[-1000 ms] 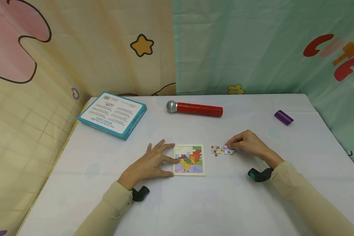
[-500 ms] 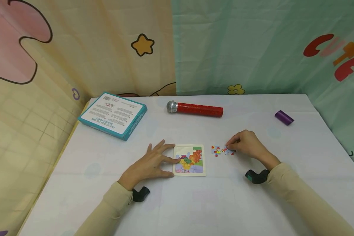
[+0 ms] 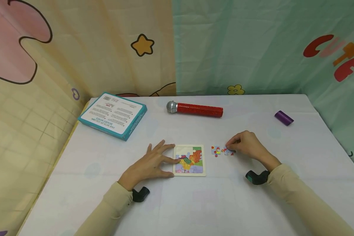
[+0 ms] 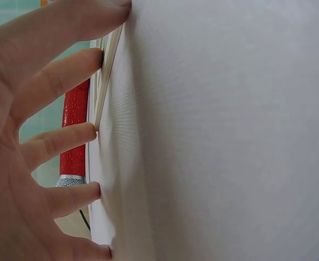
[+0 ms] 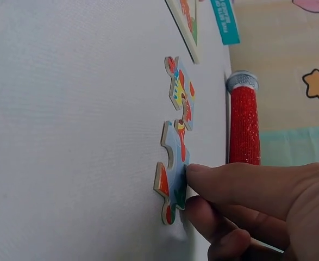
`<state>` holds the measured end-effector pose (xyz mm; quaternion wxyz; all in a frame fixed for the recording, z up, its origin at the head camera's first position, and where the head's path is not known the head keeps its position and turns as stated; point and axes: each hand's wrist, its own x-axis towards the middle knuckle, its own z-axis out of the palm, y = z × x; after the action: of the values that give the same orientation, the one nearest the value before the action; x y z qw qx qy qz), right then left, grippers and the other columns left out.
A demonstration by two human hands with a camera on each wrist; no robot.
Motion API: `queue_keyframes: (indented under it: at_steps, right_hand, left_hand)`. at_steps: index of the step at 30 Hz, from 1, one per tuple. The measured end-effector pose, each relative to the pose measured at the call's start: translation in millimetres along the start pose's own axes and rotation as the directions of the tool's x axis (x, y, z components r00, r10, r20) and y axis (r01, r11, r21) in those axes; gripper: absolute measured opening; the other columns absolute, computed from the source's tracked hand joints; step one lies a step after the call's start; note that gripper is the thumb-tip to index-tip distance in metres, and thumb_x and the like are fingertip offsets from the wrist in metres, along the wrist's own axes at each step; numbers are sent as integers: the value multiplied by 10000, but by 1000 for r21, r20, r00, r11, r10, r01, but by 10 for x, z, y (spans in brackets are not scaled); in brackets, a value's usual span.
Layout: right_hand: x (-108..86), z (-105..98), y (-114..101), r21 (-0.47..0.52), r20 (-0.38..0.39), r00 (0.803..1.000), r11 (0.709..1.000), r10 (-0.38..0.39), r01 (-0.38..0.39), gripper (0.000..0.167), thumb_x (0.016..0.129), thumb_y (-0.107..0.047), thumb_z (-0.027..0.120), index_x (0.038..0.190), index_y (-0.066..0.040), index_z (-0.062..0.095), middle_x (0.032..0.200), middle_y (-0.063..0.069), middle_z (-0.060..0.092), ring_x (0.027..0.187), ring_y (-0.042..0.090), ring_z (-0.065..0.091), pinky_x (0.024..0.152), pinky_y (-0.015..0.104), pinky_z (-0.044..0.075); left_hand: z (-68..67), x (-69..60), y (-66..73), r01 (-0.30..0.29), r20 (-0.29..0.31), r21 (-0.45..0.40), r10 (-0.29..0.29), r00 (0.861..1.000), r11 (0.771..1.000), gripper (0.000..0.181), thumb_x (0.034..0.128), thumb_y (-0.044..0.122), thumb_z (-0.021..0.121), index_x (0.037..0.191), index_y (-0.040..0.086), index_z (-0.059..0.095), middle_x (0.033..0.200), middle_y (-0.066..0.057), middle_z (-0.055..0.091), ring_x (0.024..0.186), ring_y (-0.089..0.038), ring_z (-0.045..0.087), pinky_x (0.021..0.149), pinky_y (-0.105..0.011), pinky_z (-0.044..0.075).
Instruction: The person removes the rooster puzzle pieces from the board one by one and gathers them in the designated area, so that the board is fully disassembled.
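My left hand (image 3: 150, 165) rests with spread fingers at the left side of a small square puzzle tray (image 3: 204, 164). Its thumb and fingertips touch the light rim, and one finger lies over the picture of a colourful bird. The upper left of the tray shows bare backing. To the right, my right hand (image 3: 247, 146) pinches a jigsaw piece (image 5: 175, 174) between thumb and fingers, low at the tabletop. This piece is blue with red parts. Close beside it lies a second jigsaw piece (image 5: 180, 89), blue with red and yellow; whether the two touch I cannot tell.
A red toy microphone (image 3: 199, 109) lies behind the tray. At the back left is a teal and white box (image 3: 112, 113). A purple tube (image 3: 284, 118) lies at the back right. Printed curtains (image 3: 239, 42) hang behind the white table (image 3: 194, 209).
My right hand has turned the jigsaw piece it pinches and shifted slightly left, then stayed nearly still. The left hand and the tray have not visibly moved.
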<state>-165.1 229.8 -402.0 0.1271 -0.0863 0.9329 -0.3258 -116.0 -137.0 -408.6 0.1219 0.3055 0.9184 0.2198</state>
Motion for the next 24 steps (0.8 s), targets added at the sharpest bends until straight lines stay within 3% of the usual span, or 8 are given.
queue_keyframes:
  at_steps: [8,24]
  right_hand:
    - [36,86,-96,29,-40,999,999,-30,32,124,860,-141,740,962,-84,779,881,27,690,742,190,558,606,294,469]
    - [196,440,-528,96,63,987,985,-149,143,239,805,-96,792,1039,-79,749,880,8,650,658,179,508,572,281,425]
  left_hand:
    - [-7,1,5,-1,0,6,1,1000,1000,510,765,414,837,1235,268,705,1539,-57,385,1474,-422,126,1061,-760,68]
    - [-10,-1,16,5,3,-2,-5,1000,1000,511,767,413,836,1237,266,703,1542,-57,381,1474,-424,122,1065,-756,62]
